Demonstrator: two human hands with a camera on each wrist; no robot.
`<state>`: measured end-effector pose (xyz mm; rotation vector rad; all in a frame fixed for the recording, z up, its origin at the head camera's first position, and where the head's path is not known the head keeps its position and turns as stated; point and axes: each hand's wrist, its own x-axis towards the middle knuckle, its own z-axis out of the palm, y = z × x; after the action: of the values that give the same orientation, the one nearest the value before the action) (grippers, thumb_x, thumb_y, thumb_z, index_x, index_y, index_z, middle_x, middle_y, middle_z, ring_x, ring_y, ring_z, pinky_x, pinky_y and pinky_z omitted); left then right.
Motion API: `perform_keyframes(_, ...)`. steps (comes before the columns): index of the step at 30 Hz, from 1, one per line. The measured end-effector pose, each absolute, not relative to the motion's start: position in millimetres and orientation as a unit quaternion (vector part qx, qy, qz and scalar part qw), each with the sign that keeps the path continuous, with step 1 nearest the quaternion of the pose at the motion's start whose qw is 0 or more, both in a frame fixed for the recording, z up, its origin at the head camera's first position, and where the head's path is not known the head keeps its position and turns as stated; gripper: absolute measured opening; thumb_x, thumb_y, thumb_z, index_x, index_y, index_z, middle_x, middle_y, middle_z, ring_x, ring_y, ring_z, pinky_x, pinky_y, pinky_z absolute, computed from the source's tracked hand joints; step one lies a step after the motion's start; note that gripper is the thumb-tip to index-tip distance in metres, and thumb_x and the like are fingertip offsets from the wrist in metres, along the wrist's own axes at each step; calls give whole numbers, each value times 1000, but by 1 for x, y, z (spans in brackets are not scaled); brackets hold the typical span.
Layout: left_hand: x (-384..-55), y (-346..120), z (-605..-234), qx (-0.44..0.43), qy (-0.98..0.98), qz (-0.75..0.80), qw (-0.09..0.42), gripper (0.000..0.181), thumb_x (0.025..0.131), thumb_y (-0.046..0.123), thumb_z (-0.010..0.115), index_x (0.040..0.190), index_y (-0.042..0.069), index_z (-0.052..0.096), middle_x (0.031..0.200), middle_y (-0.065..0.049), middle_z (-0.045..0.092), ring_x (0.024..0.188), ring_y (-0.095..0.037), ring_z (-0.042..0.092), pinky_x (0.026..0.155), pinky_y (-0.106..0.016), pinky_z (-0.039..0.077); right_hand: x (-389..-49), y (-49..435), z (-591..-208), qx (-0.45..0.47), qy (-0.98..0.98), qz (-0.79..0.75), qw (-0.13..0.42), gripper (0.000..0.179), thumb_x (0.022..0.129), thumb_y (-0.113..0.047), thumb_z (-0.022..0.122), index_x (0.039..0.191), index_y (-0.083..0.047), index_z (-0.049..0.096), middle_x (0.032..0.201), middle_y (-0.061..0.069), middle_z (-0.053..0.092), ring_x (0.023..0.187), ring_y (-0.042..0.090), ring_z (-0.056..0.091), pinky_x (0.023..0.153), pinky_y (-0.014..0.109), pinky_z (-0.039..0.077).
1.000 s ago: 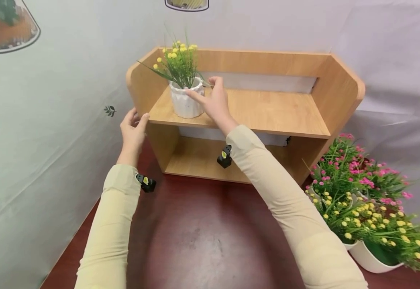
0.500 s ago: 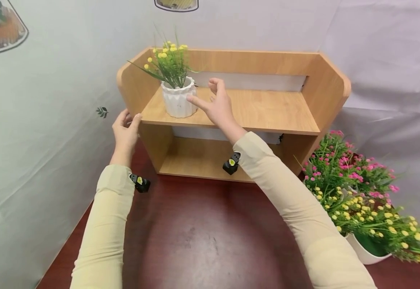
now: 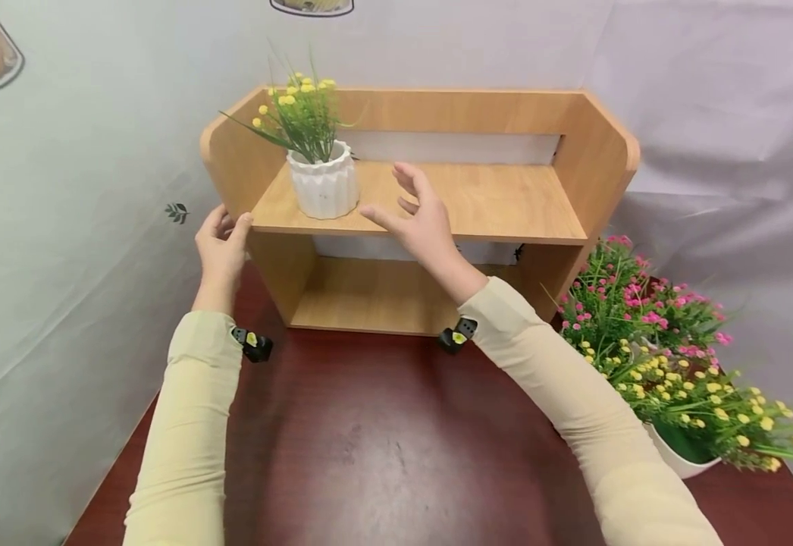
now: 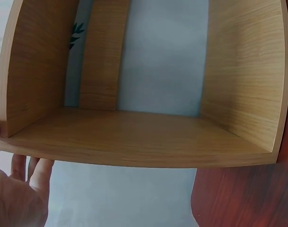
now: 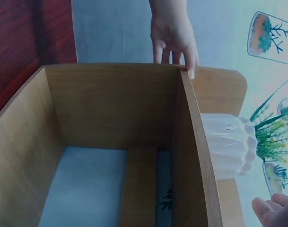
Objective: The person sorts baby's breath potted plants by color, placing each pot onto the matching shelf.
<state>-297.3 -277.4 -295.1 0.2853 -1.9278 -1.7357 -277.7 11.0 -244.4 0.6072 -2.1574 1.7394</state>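
A white ribbed flowerpot (image 3: 324, 182) with yellow flowers and green blades stands upright on the upper board of a two-tier wooden shelf (image 3: 506, 201), near its left side. At the shelf's left side panel, my left hand (image 3: 221, 246) holds the edge, thumb at the front and fingers along the outer face. The left wrist view shows those fingers (image 4: 39, 175) against the panel's outside. My right hand (image 3: 427, 224) hovers just right of the pot, in front of the upper board, fingers spread and holding nothing. Part of the pot (image 5: 224, 146) is hidden by the board in the right wrist view.
Pots of pink flowers (image 3: 649, 296) and yellow flowers (image 3: 703, 394) crowd the right side of the dark red table (image 3: 383, 425). A pale wall sheet (image 3: 89, 227) with printed plants rises at the left and behind. The shelf's lower tier (image 3: 369, 292) faces me.
My right hand has let go of the pot and drawn away to the right and down. The pot stays on the upper board. The left hand keeps its place on the side panel.
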Motion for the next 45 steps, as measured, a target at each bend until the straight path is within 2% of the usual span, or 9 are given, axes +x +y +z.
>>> perform_keyframes(3, -294, -283, -291, 101, -713, -651, 239, 37, 90, 17, 64, 127, 20, 60, 109, -2, 62, 96, -12, 56, 81, -23, 49, -271, 17, -245, 217, -749, 608, 147, 73, 79, -17, 78, 140, -4, 41, 145, 8, 45, 133, 13, 41, 103, 24, 42)
perform_keyframes(7, -289, -289, -284, 87, -727, -651, 200, 42, 91, 17, 62, 132, 20, 54, 107, 3, 57, 102, -14, 54, 94, -31, 49, -262, 25, -244, 221, -754, 603, 142, 72, 80, -17, 77, 140, -5, 41, 145, 8, 45, 133, 15, 41, 105, 26, 41)
perform_keyframes(10, -287, -291, -281, 82, -739, -645, 174, 47, 93, 19, 60, 138, 22, 50, 118, -1, 54, 113, -17, 51, 105, -42, 42, -255, 33, -246, 219, -757, 599, 147, 71, 79, -15, 78, 140, -4, 42, 144, 10, 46, 133, 16, 42, 104, 26, 41)
perform_keyframes(13, -287, -293, -280, 84, -741, -648, 156, 50, 93, 21, 60, 141, 23, 47, 134, -10, 48, 122, -21, 47, 108, -45, 37, -246, 40, -250, 220, -756, 596, 156, 70, 78, -13, 78, 138, -2, 44, 142, 11, 48, 132, 16, 44, 104, 26, 42)
perform_keyframes(17, -287, -295, -280, 78, -749, -641, 148, 51, 93, 24, 60, 142, 25, 45, 145, -12, 41, 127, -23, 45, 108, -44, 36, -234, 48, -255, 237, -749, 594, 173, 67, 78, -9, 78, 136, 0, 46, 140, 13, 50, 131, 19, 46, 103, 27, 43)
perform_keyframes(26, -289, -294, -281, 78, -729, -662, 155, 51, 94, 20, 58, 143, 22, 44, 147, -11, 41, 128, -22, 45, 109, -43, 36, -211, 62, -273, 261, -718, 619, 184, 65, 78, -10, 78, 133, 4, 47, 134, 22, 50, 125, 31, 49, 103, 31, 43)
perform_keyframes(31, -288, -294, -287, 86, -731, -657, 162, 50, 93, 20, 58, 142, 22, 46, 145, -11, 44, 125, -19, 48, 108, -42, 38, -199, 70, -287, 247, -716, 625, 189, 60, 76, 4, 75, 130, 6, 49, 130, 23, 53, 118, 23, 54, 102, 32, 44)
perform_keyframes(37, -293, -290, -294, 74, -706, -682, 178, 46, 92, 15, 60, 137, 17, 51, 128, -7, 55, 112, -15, 53, 107, -45, 38, -188, 77, -303, 223, -716, 634, 191, 56, 73, 10, 74, 125, 7, 52, 127, 20, 57, 114, 11, 57, 100, 28, 45)
perform_keyframes(45, -297, -284, -289, 66, -718, -669, 181, 45, 93, 17, 59, 137, 20, 51, 139, -13, 49, 119, -19, 51, 107, -46, 38, -174, 91, -326, 207, -720, 630, 205, 56, 71, 14, 74, 123, 10, 53, 125, 25, 56, 111, -2, 56, 97, 20, 46)
